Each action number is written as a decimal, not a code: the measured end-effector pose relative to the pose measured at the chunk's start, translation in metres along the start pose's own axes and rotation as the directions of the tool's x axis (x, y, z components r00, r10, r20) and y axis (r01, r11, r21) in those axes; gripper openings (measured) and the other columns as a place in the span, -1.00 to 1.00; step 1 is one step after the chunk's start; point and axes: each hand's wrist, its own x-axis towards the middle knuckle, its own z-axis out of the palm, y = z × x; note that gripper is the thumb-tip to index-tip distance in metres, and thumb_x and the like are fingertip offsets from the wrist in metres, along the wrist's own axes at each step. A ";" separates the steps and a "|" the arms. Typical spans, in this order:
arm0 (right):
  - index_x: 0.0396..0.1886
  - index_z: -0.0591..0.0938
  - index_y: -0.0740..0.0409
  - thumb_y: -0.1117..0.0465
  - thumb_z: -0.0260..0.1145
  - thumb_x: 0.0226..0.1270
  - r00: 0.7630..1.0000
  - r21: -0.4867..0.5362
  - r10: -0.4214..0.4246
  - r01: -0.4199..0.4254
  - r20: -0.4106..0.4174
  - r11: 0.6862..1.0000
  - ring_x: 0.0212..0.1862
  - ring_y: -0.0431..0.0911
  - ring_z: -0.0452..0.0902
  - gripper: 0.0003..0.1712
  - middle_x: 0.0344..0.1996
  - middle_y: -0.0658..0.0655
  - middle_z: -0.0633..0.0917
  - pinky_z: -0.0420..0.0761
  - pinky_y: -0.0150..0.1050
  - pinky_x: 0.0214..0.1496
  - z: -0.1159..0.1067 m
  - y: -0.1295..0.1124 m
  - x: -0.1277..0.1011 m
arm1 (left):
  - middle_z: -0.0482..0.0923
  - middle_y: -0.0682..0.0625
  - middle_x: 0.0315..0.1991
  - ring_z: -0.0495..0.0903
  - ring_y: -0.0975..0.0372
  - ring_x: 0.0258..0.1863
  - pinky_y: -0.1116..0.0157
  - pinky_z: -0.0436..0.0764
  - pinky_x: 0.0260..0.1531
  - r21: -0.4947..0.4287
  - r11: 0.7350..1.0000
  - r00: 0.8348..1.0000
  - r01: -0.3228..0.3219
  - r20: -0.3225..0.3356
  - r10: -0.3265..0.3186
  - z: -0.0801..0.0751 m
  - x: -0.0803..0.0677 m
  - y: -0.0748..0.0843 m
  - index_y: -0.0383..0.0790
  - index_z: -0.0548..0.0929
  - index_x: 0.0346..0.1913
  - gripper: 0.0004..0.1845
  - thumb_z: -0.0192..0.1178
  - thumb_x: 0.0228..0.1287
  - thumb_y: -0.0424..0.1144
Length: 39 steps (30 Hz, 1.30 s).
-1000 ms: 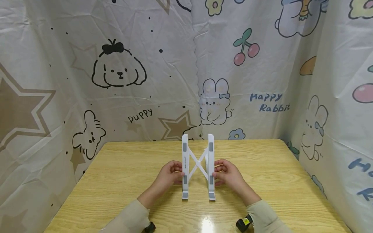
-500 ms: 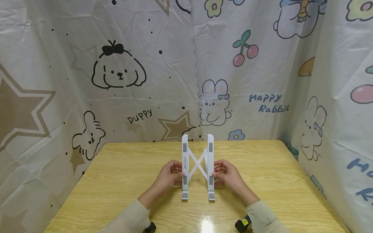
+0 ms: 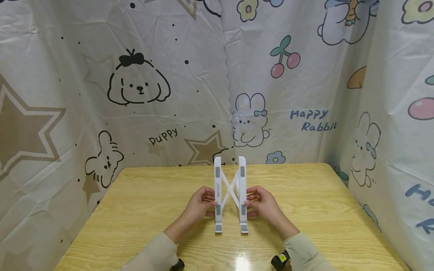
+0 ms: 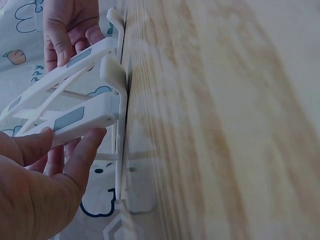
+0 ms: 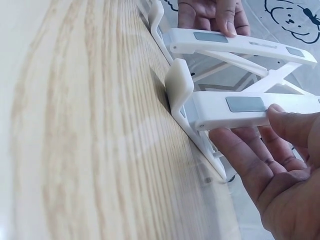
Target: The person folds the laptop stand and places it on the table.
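While gripped from both sides, narrowed since half a second before.

Left hand point(image 3: 199, 205): curled about the left rail of the white folding stand point(image 3: 231, 194), thumb on top and fingers point(image 4: 86, 155) beneath, as seen from the left wrist; pressed inward.

Stand, change: rails drawn closer together than half a second before; cross braces steeper, the X between them squeezed narrower; feet shifted toward each other on the desk point(image 3: 135, 203).

Meaning: judged to be mid-way through folding shut, with a gap yet between the rails.

Stand, place: stood near the middle of the desk, directly ahead of the person, front lips resting on the wood.

Stand, look: white plastic; two long parallel rails tilted up toward the far end; grey rubber pads along each rail; thin crossed struts hinged in the centre; upturned hooks at the near ends, seen clearly from the wrist views.

Right hand point(image 3: 262, 205): wrapped about the right rail, thumb over the upper face and fingers point(image 5: 240, 155) under it; pressed inward likewise.

Backdrop: cartoon-printed curtain point(image 3: 142, 82) hung behind and to the right of the desk.
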 end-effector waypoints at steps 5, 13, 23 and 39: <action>0.22 0.46 0.39 0.47 0.34 0.38 1.000 0.007 -0.003 0.002 0.010 1.000 -0.26 -0.01 0.70 -0.54 -0.17 0.26 0.64 0.78 0.18 -0.25 0.003 -0.002 0.000 | 0.54 -0.16 -0.08 0.63 0.18 -0.23 -0.06 0.78 -0.25 0.013 1.000 1.000 0.001 0.002 -0.001 0.003 0.000 0.001 -0.35 0.46 0.14 -0.68 0.24 0.40 -0.49; 0.21 0.48 0.38 0.47 0.35 0.37 1.000 -0.006 0.003 -0.003 0.000 1.000 -0.27 -0.03 0.68 -0.55 -0.21 0.23 0.63 0.78 0.15 -0.27 0.008 -0.004 0.001 | 0.53 -0.17 -0.08 0.60 0.17 -0.23 -0.08 0.78 -0.25 0.023 1.000 1.000 -0.004 -0.015 0.005 0.006 0.000 0.001 -0.34 0.47 0.15 -0.68 0.22 0.40 -0.50; 0.19 0.48 0.39 0.47 0.35 0.37 1.000 0.002 -0.002 0.002 0.004 1.000 -0.27 -0.01 0.70 -0.57 -0.18 0.26 0.65 0.78 0.16 -0.27 0.011 -0.003 0.002 | 0.51 -0.18 -0.08 0.59 0.17 -0.23 -0.11 0.77 -0.24 0.038 0.999 1.000 -0.012 -0.027 0.013 0.010 0.001 0.003 -0.37 0.48 0.12 -0.70 0.24 0.39 -0.50; 0.14 0.52 0.35 0.44 0.35 0.39 1.000 -0.002 0.010 -0.010 -0.016 1.000 -0.25 0.01 0.72 -0.63 -0.16 0.26 0.65 0.79 0.14 -0.25 0.020 -0.002 0.005 | 0.51 -0.16 -0.10 0.58 0.20 -0.24 -0.02 0.79 -0.30 0.072 0.997 0.999 -0.032 -0.035 0.035 0.018 0.005 0.001 -0.33 0.50 0.09 -0.73 0.23 0.40 -0.50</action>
